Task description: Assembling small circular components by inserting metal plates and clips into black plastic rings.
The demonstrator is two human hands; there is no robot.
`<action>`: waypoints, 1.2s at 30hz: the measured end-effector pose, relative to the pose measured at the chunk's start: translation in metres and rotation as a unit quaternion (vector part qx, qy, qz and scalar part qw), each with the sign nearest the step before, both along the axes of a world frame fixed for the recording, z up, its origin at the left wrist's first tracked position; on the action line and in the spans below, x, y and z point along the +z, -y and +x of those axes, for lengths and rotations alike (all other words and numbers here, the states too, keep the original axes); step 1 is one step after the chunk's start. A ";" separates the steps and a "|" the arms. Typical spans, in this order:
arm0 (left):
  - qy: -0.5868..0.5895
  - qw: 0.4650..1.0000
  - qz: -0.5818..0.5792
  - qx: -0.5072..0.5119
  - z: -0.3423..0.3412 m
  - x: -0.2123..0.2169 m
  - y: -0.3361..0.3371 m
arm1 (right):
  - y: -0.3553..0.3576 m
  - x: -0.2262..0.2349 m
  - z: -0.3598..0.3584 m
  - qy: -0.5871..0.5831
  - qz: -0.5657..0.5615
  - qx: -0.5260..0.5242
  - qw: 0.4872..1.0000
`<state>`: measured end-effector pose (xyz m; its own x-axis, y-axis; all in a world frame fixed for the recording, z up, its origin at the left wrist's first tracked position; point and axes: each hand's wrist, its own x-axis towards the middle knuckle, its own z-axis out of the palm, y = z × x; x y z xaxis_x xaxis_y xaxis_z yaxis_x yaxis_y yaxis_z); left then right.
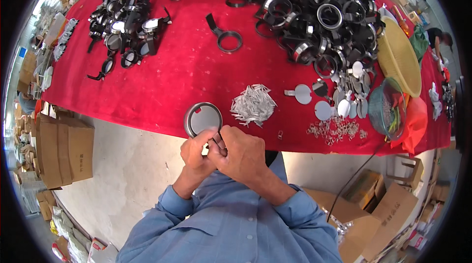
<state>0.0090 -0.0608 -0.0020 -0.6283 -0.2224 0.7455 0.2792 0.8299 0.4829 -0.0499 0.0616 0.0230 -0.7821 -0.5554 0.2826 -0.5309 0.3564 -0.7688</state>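
Note:
Just off the near edge of the red cloth, both my hands meet at the lower side of a round metal-rimmed ring point(187, 124) with a flat grey disc point(205, 118) inside it. My left hand point(195, 154) is closed, its thumb and fingers pinching the ring's lower edge. My right hand point(242, 153) is closed beside it, fingers curled round the ring's lower right part, which they mostly hide. A pile of thin silvery pins point(254, 104) lies to the right of the ring. Farther off, a lone black ring with a flat handle point(229, 41) rests on the cloth.
Heaped black-handled rings point(314, 12) cover the far right; a smaller heap with discs point(125, 17) is at far left. Loose tabbed discs point(323, 110), small metal clips point(334, 130), a green transparent basket point(378, 110) and a yellow basket point(399, 56) stand right. Cardboard boxes point(64, 150) flank the table.

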 end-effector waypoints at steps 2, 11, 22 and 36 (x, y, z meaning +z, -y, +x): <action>0.017 0.999 0.040 -0.013 0.005 -0.009 -0.001 | 0.002 -0.002 0.000 0.005 -0.020 -0.009 1.000; 0.060 0.995 0.072 -0.041 0.009 -0.012 -0.008 | -0.007 -0.004 -0.011 0.116 -0.131 -0.042 0.984; 0.096 0.987 0.126 -0.042 0.004 0.002 -0.011 | -0.005 -0.009 -0.022 0.156 -0.140 -0.031 0.977; 0.030 0.992 0.001 0.126 -0.123 0.114 0.260 | -0.024 -0.006 -0.041 0.164 -0.112 -0.020 0.980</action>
<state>-0.1136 -0.3208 0.1118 -0.5953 -0.3790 0.7085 0.0342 0.8690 0.4936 -0.0911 0.0851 0.0169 -0.8710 -0.4753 0.1244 -0.2319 0.1746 -0.9569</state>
